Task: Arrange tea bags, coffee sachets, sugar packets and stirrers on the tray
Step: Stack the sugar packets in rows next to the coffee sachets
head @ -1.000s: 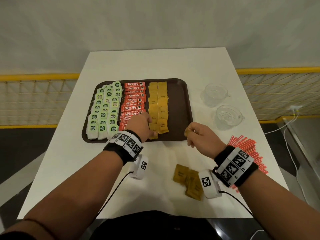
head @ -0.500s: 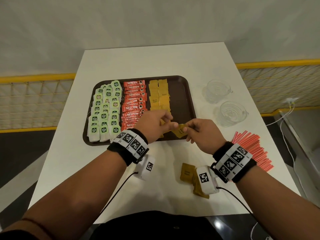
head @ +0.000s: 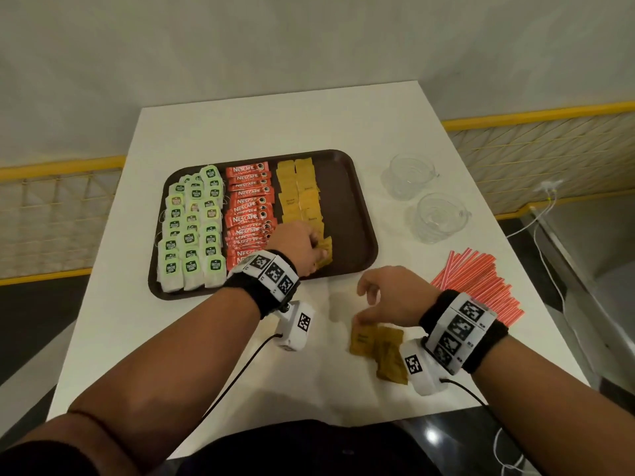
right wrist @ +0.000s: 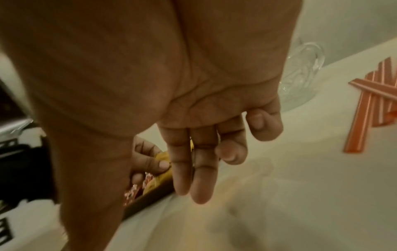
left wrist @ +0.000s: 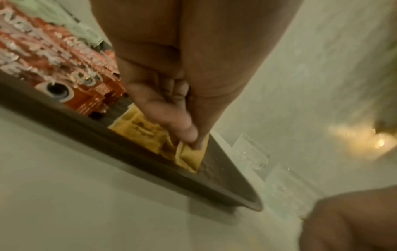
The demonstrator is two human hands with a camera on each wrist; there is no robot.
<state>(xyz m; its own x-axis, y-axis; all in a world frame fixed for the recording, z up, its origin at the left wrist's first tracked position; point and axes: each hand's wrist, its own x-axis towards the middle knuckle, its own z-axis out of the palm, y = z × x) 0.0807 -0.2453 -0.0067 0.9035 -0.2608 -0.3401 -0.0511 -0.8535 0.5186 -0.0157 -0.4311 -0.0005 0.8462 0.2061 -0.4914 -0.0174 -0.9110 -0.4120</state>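
Tray [head: 357,214]: tea, coffee rows laid; sugar packet [left wrist: 191,157] pinched under left hand [head: 297,243] fingertips; loose packets [head: 376,345] beneath slack, empty right hand [head: 391,295]; stirrers [head: 477,283] untouched beyond.

"NESCAFE CLASSIC" on the red coffee sachets [head: 249,201]; green tea-bag tags [head: 192,231] perhaps lettered, illegible.

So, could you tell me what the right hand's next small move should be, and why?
Probably to pinch the top sugar packet from the loose pile on the table. The right hand hovers just above that pile with relaxed, empty fingers, while the left hand is setting a packet at the near end of the tray.
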